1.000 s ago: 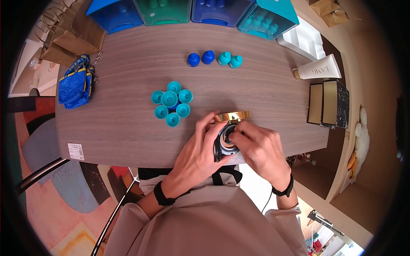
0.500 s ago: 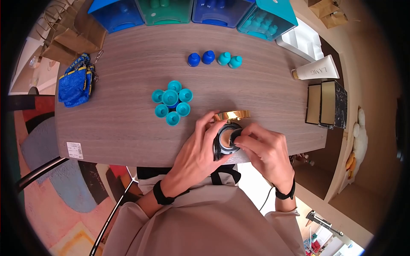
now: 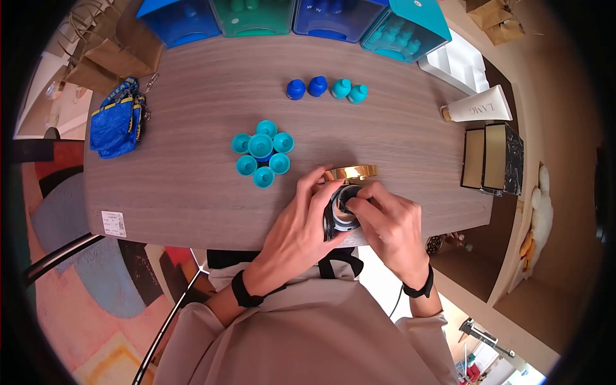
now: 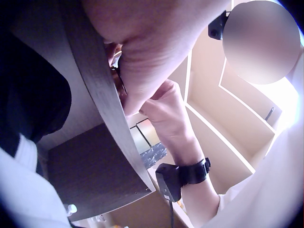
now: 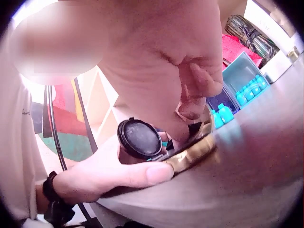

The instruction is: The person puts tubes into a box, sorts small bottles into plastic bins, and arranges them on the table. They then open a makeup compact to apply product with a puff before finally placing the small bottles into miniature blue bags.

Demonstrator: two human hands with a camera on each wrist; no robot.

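A cushion compact [image 3: 347, 226] with a flipped-up gold lid [image 3: 351, 172] is at the table's front edge. Curled round its left side, my left hand [image 3: 296, 221] grips it, thumb at the near rim and fingers by the lid. My right hand [image 3: 393, 223] pinches a dark makeup puff [image 3: 345, 194] inside the compact, over the beige pan. In the right wrist view, the raised round black inner lid [image 5: 140, 137] stands beside the left thumb. The left wrist view mostly shows the back of the left hand [image 4: 142, 61], which hides the compact.
Several teal cups [image 3: 261, 145] form a ring left of the hands. Further back stand blue bottles [image 3: 296, 90] and teal bottles [image 3: 341, 88], with drawer boxes [image 3: 253, 19] behind. A white tube [image 3: 478, 104] and dark boxes [image 3: 504, 157] line the right edge; a blue bag [image 3: 115, 125] lies left.
The right hand drew back to the right with the puff, showing more of the beige pan, then moved back in over it. The left hand keeps its grip on the compact.
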